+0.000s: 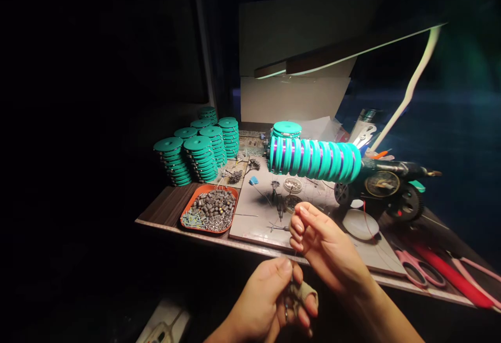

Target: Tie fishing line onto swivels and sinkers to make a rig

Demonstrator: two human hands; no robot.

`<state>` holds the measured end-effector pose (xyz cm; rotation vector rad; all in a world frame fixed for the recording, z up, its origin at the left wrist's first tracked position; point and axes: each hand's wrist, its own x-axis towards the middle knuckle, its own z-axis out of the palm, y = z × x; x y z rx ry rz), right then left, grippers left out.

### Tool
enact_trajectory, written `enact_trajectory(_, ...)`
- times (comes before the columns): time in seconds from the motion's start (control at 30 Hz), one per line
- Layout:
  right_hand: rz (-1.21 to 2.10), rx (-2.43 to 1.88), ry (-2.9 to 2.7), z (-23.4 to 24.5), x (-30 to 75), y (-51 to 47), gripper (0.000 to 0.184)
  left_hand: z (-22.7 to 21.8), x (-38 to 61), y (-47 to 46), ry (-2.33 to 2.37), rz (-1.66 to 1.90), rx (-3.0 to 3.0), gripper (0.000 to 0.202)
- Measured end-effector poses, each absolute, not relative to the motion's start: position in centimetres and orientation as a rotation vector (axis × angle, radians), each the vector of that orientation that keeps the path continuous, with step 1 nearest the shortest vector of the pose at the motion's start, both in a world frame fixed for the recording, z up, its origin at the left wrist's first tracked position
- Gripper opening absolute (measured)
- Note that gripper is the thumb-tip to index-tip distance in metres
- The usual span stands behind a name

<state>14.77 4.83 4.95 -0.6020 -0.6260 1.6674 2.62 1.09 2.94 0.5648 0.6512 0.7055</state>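
In the lower middle of the frame the left hand (270, 301) makes a narrow grip, thumb pressed against the fingers, on some small thing that I cannot identify; one finger wears a beige wrap (305, 293). The right hand (321, 244) is just above it and slightly to the right, its fingertips pinched together as if on a very thin line, but the line itself is too fine to see clearly. So the long axis seems to run up and right from the lower grip. Beyond them, on the desk (168, 204), stand an orange tray (188, 212) of small weights and a row of teal spools (313, 159).
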Motion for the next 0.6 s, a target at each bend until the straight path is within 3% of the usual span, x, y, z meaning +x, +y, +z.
enact_trajectory(0.6, 1.618, -0.643, -0.629, 4.82, 14.92, 4.98, 0.014, 2.05, 2.57, 0.98, 0.626, 0.649, 0.490, 0.039)
